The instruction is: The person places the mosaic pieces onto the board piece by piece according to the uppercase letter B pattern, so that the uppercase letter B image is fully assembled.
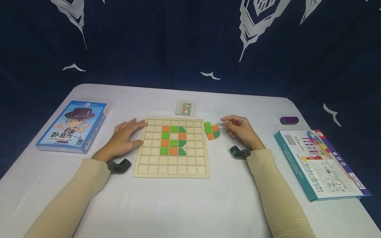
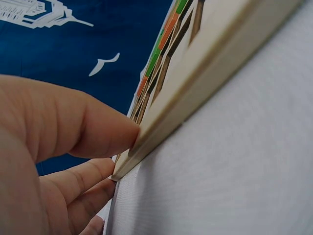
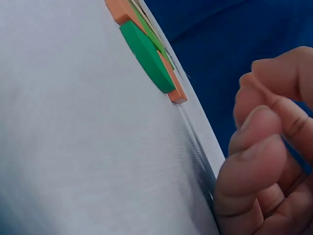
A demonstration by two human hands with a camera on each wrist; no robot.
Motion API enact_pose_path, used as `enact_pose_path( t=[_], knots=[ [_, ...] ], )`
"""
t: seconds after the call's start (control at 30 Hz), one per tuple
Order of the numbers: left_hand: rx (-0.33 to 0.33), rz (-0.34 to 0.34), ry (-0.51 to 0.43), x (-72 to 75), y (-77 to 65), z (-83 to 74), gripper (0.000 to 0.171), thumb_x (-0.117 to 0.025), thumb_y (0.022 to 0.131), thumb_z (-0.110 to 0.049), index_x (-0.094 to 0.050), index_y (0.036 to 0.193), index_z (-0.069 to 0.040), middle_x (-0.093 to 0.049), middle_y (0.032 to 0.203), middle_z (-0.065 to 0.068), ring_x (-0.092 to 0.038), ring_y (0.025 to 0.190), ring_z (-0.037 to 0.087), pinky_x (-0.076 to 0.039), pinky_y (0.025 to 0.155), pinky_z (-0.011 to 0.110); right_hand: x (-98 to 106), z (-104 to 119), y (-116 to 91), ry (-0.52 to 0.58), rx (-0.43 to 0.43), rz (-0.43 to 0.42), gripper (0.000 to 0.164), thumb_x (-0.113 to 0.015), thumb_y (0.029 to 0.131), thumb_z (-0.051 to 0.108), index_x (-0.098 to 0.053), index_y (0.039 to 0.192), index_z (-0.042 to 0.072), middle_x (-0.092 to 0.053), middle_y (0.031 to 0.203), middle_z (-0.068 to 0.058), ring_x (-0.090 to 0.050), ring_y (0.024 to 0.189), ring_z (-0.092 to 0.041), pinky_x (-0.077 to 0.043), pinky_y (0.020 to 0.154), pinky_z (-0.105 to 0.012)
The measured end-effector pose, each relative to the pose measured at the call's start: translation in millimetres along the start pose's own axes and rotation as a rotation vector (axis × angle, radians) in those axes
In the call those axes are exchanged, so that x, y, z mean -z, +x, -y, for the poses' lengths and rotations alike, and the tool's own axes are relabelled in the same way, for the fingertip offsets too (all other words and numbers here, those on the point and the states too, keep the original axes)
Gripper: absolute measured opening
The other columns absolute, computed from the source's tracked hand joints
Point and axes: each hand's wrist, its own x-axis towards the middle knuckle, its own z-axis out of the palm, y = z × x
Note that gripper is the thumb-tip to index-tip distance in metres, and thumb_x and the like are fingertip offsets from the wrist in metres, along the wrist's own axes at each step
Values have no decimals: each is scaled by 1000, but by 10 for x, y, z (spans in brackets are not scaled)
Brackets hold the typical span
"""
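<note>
A wooden grid board [image 1: 172, 169] lies flat on the table, with orange, light green and rounded dark green tiles [image 1: 173, 143] set in its middle cells. My left hand [image 1: 123, 138] touches the board's left edge with thumb and fingertips, fingers fairly straight. In the left wrist view the thumb [image 2: 98, 125] meets the edge's upper side. Just right of the board lies a small cluster of loose tiles [image 1: 210, 136] in the same colours. My right hand [image 1: 239, 130] hovers beside that cluster, fingers loosely bent. Between those fingers no tile shows in the right wrist view.
A small pattern card [image 1: 179, 110] lies behind the board. On the left is a blue game box [image 1: 59, 145]; at the right lie a larger game box [image 1: 333, 185] and a dark purple oval object [image 1: 289, 120]. A dark patterned curtain [image 1: 166, 43] hangs behind the white table.
</note>
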Motion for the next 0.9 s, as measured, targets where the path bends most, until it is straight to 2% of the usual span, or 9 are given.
enact_pose_path(
  t=[0.23,0.37,0.53,0.67,0.9],
  knots=[
    [1,1,2,8,-11,-4,69,-66,94,-16,-49,161,-5,-37,173,18,-16,164,44,-1,130,65,-62,8,34,-116,-53,23,32,-66,99,-1,-70,131,-7,-59,90,-1,-48,61,-8,-43,56,-20],
    [3,-1,2,10,-14,-5,69,-66,94,-16,-49,160,-5,-37,173,19,-16,164,45,-1,130,65,-89,16,67,-185,-67,55,39,-70,94,-2,-71,133,-5,-58,94,-3,-46,63,-7,-40,55,-20],
    [0,-1,2,4,-13,11,69,-66,94,-16,-49,161,-6,-37,173,18,-16,164,44,-2,130,65,-96,31,99,-217,-88,90,46,-73,90,-2,-71,136,-5,-55,90,-3,-46,72,-9,-39,60,-21],
    [-2,-2,1,3,-11,15,69,-67,95,-17,-49,161,-6,-37,173,18,-17,164,44,-2,130,64,-98,47,117,-238,-114,101,44,-74,90,1,-72,134,-4,-53,85,1,-46,74,-10,-37,59,-21],
    [4,-3,3,2,-15,-1,69,-67,94,-17,-49,161,-6,-37,173,19,-17,164,45,-2,131,64,-103,74,107,-293,-130,71,39,-77,91,2,-73,129,-5,-53,88,-2,-46,73,-13,-38,60,-22]
  ],
)
